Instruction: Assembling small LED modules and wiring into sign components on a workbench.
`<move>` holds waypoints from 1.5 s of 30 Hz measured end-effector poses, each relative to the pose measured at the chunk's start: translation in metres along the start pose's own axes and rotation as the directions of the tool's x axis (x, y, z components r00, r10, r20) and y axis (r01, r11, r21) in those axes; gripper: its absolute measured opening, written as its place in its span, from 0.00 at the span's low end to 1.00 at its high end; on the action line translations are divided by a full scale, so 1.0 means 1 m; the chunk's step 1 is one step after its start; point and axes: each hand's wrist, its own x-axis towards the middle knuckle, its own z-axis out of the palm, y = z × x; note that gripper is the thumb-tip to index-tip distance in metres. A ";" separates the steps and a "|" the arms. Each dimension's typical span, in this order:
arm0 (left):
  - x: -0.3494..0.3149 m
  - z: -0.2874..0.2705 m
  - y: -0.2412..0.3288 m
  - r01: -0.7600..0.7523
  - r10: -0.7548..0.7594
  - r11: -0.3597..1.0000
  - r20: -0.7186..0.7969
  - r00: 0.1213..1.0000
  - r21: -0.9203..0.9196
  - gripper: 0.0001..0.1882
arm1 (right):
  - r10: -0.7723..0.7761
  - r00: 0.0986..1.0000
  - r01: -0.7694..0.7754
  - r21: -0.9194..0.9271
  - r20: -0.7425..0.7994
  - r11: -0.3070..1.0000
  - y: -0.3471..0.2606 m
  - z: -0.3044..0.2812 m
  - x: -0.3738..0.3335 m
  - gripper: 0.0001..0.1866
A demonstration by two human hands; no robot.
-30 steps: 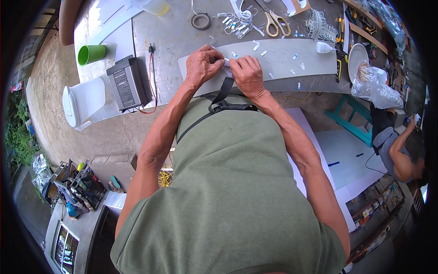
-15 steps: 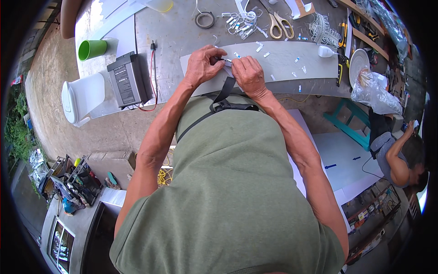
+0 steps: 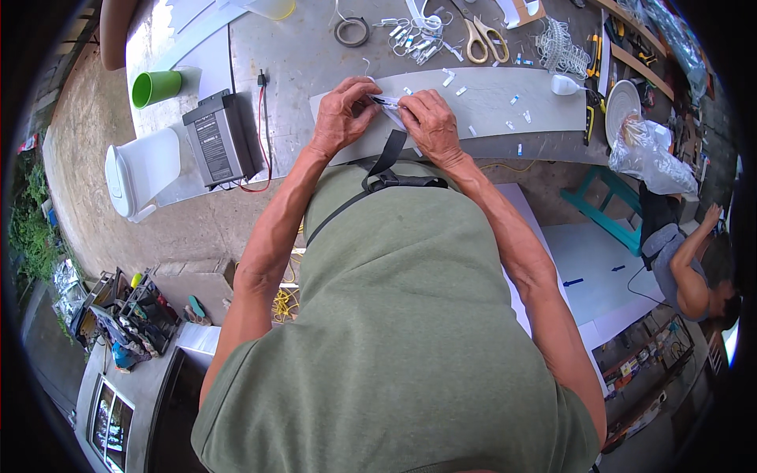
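Over the near edge of the table, my left hand (image 3: 341, 117) and my right hand (image 3: 431, 128) face each other with fingers curled. Between their fingertips they pinch a small white and dark strip (image 3: 388, 102), whose exact kind I cannot make out. A pale flap hangs below it, toward my right hand. Under both hands lies a long grey sheet (image 3: 489, 87). Scattered on that sheet, to the right, are several small white pieces, some with blue marks (image 3: 461, 91). A thin white hooked wire (image 3: 367, 65) pokes up beyond my left hand.
Farther back are a roll of dark tape (image 3: 352, 31), white clip-like pieces on wires (image 3: 418, 39) and scissors (image 3: 482, 41). At left stand a green cup (image 3: 156, 88), a dark power box (image 3: 218, 140) and a clear pitcher (image 3: 142, 173). Another person (image 3: 686, 272) is at far right.
My hands have tilted a little and my left fingers have opened up slightly, so more of the pinched white strip shows. The whole view has shifted slightly.
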 end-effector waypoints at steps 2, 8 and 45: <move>0.001 -0.001 0.000 -0.016 0.017 1.000 -0.017 1.000 0.017 0.14 | 0.002 1.000 -0.002 0.008 0.007 1.000 0.001 0.000 0.000 0.07; 0.000 0.000 -0.002 -0.061 0.061 0.995 -0.001 0.998 0.078 0.13 | 0.007 1.000 -0.007 -0.008 -0.002 1.000 0.000 0.000 0.000 0.07; 0.017 0.004 0.007 -0.044 0.013 0.966 0.124 0.992 0.255 0.09 | 0.035 0.999 -0.035 -0.027 0.009 0.999 0.000 0.001 0.004 0.06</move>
